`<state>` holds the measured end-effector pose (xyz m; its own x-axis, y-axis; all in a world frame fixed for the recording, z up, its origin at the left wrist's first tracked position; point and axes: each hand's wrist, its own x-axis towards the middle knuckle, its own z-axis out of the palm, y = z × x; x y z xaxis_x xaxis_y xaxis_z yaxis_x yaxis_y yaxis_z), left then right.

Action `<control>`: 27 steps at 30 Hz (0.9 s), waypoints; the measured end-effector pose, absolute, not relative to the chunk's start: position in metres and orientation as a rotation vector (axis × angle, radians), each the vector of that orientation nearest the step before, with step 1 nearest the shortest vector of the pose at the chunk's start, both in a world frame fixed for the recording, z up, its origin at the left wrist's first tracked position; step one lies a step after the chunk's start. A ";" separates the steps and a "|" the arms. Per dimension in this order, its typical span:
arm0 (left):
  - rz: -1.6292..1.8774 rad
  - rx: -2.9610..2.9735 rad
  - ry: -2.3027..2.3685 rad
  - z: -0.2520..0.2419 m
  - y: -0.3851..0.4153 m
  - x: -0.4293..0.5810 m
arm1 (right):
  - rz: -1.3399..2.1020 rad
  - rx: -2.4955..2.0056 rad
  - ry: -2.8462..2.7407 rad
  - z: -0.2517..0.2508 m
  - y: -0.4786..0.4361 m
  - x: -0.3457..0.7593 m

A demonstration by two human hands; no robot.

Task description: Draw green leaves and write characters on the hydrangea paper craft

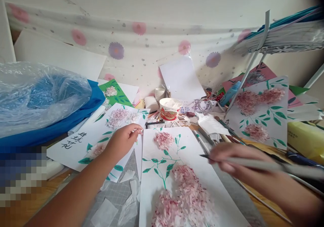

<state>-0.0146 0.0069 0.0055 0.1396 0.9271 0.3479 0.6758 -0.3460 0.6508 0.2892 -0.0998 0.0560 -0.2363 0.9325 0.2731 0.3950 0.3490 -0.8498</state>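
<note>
Background: pale wall (152, 1), flowered cloth (164, 45) hung across it. Desk (268, 217) wooden, crowded; grey mat (116, 186) over the working area. Sheet (191, 152) with raised pink flowers (164, 141) and green leaves (170, 167) lies on the mat between the hands, presumably set there so both can reach. Right hand (233, 152): grip narrow, holding a pen (253, 163) close to its dark tip, likely for fine control; tip hangs over the sheet's right side, contact not evident. Left hand (124, 141): curled near the sheet's top left corner, perhaps to steady it; I cannot tell how tight this grip is or whether it pinches anything. Containers: printed bowl (169, 115) beyond the sheet, upright, filled with white stuff, probably tissue (170, 103); stacked cups (160, 92) just behind it, contents hidden. Clear bag (45, 95), far left: blue material shows through, kind unclear.
</note>
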 end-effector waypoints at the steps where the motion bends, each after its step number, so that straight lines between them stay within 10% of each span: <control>1: 1.029 2.072 1.547 0.004 0.008 -0.016 | 0.920 -1.115 -1.907 0.052 -0.084 0.284; 27: 0.816 2.089 1.545 0.005 0.010 -0.022 | 1.197 -0.975 -1.484 -0.023 -0.024 0.275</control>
<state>-0.0218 0.0099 0.0046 0.2121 0.9545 0.2095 0.7108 -0.2978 0.6372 0.2754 -0.0242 -0.0232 -0.2208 0.9564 0.1911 0.0160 0.1995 -0.9798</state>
